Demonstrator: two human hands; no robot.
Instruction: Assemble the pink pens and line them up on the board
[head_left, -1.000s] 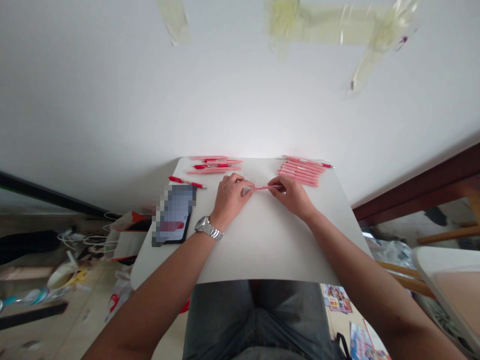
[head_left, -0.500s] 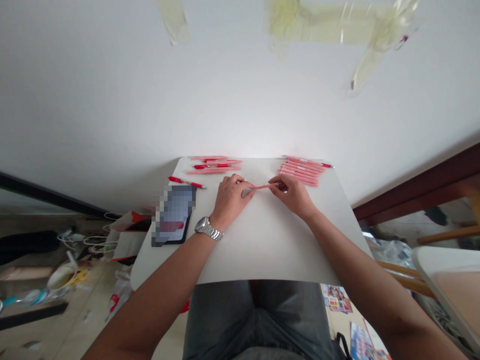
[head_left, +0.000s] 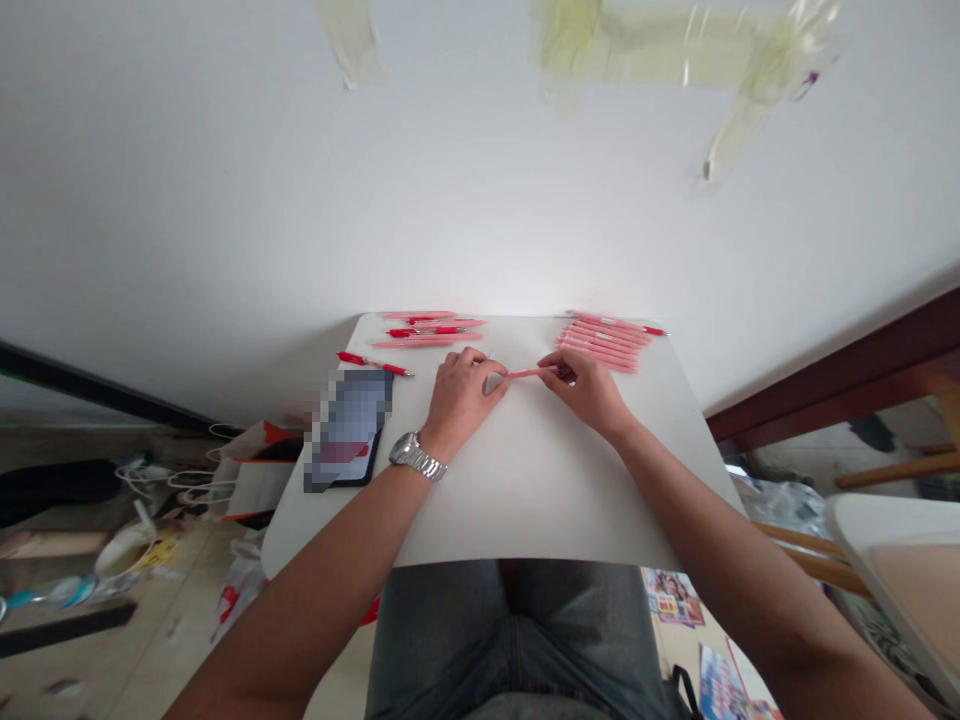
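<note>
A slim pink pen (head_left: 524, 373) lies level between my two hands, just above or on the white table. My left hand (head_left: 466, 390), with a metal watch (head_left: 418, 455) at its wrist, pinches the pen's left end; a small whitish piece (head_left: 493, 382) shows by the thumb. The pen's right end is gripped in the fingers of my right hand (head_left: 583, 385). Beyond the right hand lies a row of several pink pens (head_left: 604, 343) side by side, a red-tipped one (head_left: 656, 331) at its far edge. Several pink and red pens (head_left: 431, 330) lie loosely beyond the left hand.
A phone with a blurred screen (head_left: 349, 430) lies at the left of the white table (head_left: 525, 500), a red pen (head_left: 375, 364) just beyond it. The wall (head_left: 480, 200) meets the table's far edge. Bags and cables clutter the floor at left; a white chair-like surface (head_left: 900, 540) stands right.
</note>
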